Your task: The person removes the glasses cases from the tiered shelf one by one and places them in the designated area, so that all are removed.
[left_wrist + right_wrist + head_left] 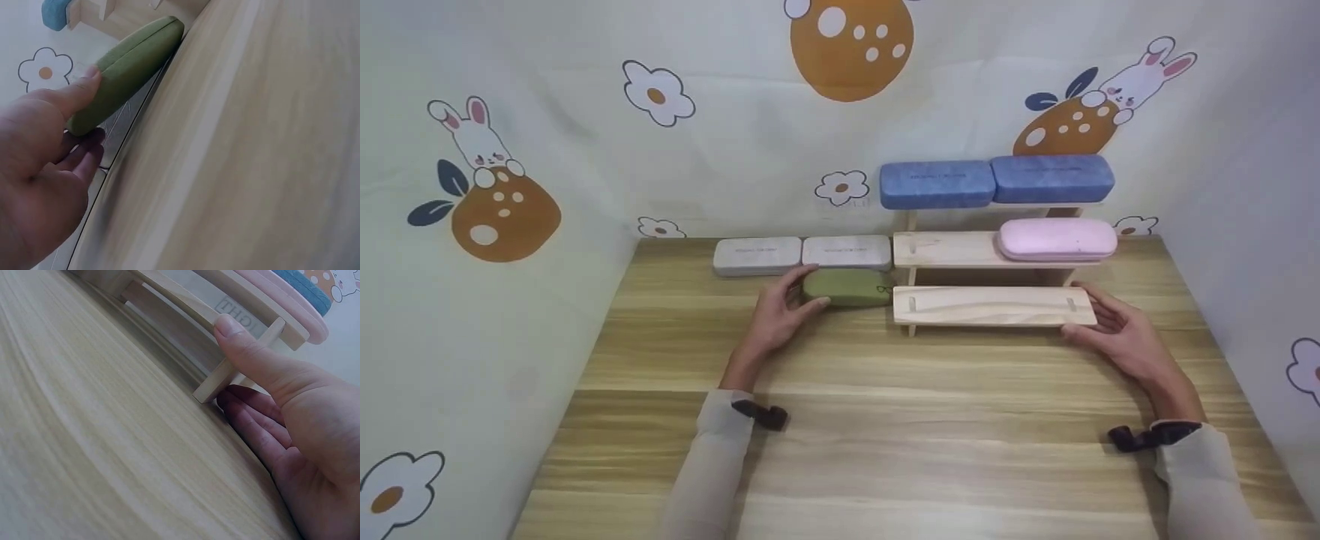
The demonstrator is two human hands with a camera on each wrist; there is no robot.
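Note:
My left hand (775, 315) holds the left end of a green glasses case (846, 288), thumb on one side and fingers on the other. The right end of the case meets the lowest step of a three-tier wooden rack (990, 306). At the rack's other end my right hand (1126, 337) grips the same step, its thumb (233, 329) along the front edge and the fingers behind the leg. In the left wrist view the green case (132, 70) is tilted by the camera angle, with the thumb pressed on its side.
Two grey glasses cases (757, 256) lie side by side behind the green one. A pink case (1057, 238) rests on the middle tier's right half; two blue cases (936, 184) fill the top tier. A patterned cloth (735, 165) stands behind the wooden table (885, 435).

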